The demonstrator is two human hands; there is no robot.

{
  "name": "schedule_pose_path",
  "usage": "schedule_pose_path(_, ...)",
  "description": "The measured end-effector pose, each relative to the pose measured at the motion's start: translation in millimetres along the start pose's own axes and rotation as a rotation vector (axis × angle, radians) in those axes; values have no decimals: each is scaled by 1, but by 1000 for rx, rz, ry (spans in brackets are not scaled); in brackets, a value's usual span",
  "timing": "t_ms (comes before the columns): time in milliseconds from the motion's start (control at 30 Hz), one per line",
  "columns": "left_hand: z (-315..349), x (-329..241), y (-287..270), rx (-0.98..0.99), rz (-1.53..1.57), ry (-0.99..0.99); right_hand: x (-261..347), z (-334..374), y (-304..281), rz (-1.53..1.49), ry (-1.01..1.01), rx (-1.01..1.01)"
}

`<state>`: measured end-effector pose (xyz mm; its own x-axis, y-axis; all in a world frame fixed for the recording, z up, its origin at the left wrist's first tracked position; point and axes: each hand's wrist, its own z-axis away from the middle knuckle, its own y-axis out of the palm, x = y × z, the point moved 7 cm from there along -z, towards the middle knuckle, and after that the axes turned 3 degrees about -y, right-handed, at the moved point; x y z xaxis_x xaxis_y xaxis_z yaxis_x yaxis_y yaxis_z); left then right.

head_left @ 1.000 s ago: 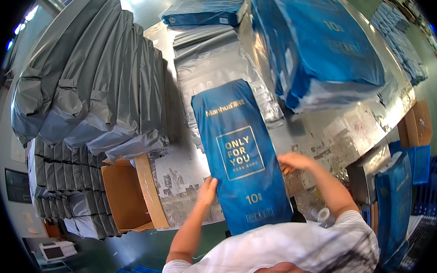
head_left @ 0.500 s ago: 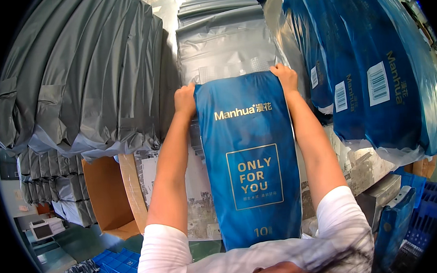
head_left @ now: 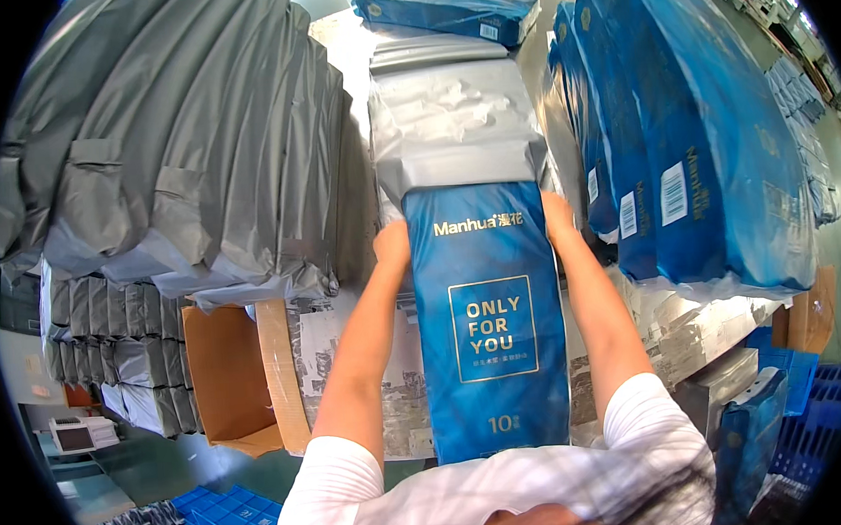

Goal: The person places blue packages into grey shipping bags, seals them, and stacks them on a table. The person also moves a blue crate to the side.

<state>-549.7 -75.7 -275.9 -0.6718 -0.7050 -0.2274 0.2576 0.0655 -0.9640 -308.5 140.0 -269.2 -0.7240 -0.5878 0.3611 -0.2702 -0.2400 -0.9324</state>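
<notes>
- Flanking the far end of the blue package [head_left: 485,269]: left hand [head_left: 392,244], right hand [head_left: 559,219]; fingers mostly hidden, so their opening and grip I cannot tell.
- Package between the fingers, running back toward the white shirt [head_left: 508,481].
- Grey bag [head_left: 456,118] just beyond the fingers.

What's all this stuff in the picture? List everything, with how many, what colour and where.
Long package: one, blue, centre
Plastic bags: count unclear, silver, beyond it
Standing packages: at least three, blue, right
Flat package: one, blue, far end
Another package: one, blue, lower right
Wrapped bundles: several, grey, left
Smaller bundles: many, grey, lower left
Cardboard box: one, brown, left
Crates: at least two, blue, lower corners
Table: one, silvery, middle
Sleeves: two, white, bottom
Left hand, right hand: one each, bare, beside long package
</notes>
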Motion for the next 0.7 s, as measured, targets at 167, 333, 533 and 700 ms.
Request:
schedule_pose_path(167,81,10,2,299,116,10,-12,82,6,-81,-22,368)
schedule_pose_path(333,235,19,13,433,-29,146,-20,242,29,-120,-94,640)
schedule_pose_path(533,326,63,63,646,162,285,-38,423,66,-94,-181,1010)
schedule_pose_path(700,268,46,18,552,291,58,-9,272,-14,-69,-127,528)
